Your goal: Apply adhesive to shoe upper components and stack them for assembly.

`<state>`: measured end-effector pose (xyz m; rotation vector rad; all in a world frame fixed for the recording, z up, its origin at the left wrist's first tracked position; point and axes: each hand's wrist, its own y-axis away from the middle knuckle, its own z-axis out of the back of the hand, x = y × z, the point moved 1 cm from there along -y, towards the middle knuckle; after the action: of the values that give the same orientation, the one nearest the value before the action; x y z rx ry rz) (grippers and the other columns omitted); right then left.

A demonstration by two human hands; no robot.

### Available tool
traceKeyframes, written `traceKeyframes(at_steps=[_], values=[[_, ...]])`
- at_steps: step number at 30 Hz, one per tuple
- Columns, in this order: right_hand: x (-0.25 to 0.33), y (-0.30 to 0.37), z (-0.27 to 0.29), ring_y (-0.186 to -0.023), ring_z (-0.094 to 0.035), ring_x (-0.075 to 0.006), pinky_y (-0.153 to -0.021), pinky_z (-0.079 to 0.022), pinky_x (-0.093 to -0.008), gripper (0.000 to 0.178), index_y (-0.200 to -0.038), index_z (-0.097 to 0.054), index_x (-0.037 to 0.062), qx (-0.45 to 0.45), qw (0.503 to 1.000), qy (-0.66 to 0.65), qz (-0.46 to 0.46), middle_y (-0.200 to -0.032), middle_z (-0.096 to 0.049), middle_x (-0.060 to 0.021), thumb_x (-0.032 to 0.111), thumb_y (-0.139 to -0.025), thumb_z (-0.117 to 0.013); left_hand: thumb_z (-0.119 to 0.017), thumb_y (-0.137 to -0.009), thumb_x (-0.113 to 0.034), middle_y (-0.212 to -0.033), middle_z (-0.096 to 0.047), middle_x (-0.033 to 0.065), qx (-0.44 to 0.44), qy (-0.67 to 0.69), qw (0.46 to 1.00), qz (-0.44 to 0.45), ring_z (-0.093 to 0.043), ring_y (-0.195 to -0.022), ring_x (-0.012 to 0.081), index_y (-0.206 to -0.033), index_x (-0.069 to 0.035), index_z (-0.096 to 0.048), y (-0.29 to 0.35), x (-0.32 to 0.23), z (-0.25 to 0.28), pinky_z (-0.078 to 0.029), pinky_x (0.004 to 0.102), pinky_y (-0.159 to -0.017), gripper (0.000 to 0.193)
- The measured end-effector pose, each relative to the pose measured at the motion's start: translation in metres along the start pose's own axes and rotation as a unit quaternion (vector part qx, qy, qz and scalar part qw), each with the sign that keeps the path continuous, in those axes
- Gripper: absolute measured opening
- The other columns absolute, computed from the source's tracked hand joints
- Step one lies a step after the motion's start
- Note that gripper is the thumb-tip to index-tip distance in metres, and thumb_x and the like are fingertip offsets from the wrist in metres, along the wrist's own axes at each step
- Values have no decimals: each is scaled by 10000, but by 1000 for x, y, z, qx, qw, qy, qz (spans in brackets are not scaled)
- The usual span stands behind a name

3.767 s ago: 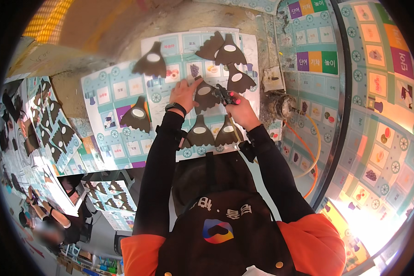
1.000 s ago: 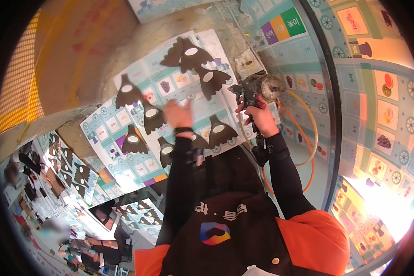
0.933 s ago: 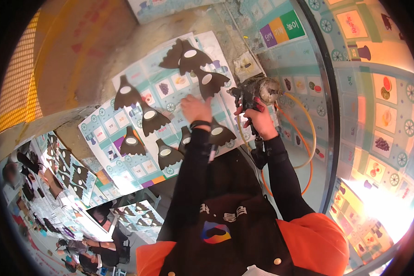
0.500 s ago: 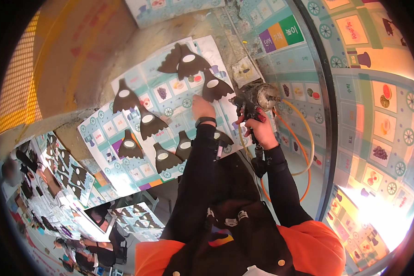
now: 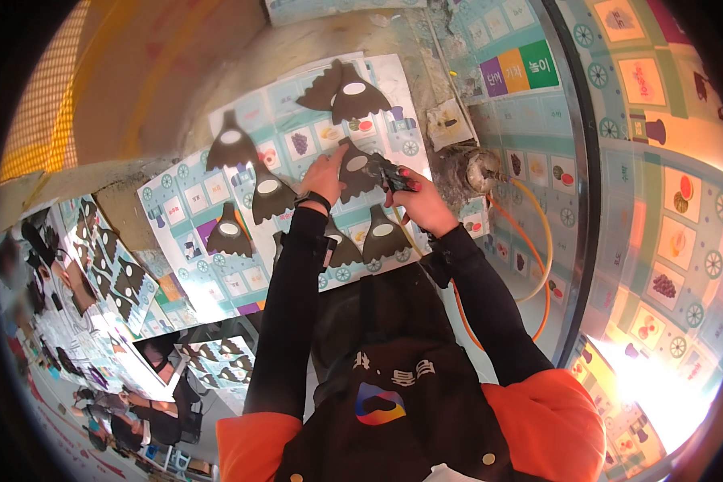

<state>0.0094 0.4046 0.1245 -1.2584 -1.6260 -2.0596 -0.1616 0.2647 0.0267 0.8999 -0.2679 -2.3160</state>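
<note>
Head view: left hand (image 5: pixel 323 173) presses flat on a dark fan-shaped cutout (image 5: pixel 353 170) on the printed sheet (image 5: pixel 177 217), right hand (image 5: pixel 422 205) clenches a small tool (image 5: pixel 394 173) at it, several neighbouring cutouts (image 5: pixel 267 193) seemingly waiting.

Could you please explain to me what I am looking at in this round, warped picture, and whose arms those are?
It comes from a fisheye camera worn on a person's head, looking down, so straight edges bend. The two black sleeves rising from the lower edge are that person's own arms. The left hand presses a dark fan-shaped cutout onto a printed sheet of small picture squares. The right hand holds a small dark tool against it. More cutouts lie around, and an orange hose curves on the right.
</note>
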Motion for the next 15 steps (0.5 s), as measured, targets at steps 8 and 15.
traceKeyframes(at_steps=[8,15], values=[[11,-24,-12,-598,-598,-154,-563,-472,-309,363,-1117,-618,-16,-22,997,68,-3,-737,-634,-84,63,-765,-579,-845,-669,-4,-1056,-579,143,-5,84,996,-22,-628,-945,321,-1488,-305,-390,-7,17,-9,-529,443,-857,984],[3,-24,-9,-576,-572,-148,-564,-466,-304,456,-1212,-614,-36,13,995,83,-56,-722,-626,-68,62,-768,-589,-844,-663,14,-1049,-567,135,-9,98,995,-26,-623,-922,308,-1487,-303,-398,-7,17,-11,-528,430,-847,989]])
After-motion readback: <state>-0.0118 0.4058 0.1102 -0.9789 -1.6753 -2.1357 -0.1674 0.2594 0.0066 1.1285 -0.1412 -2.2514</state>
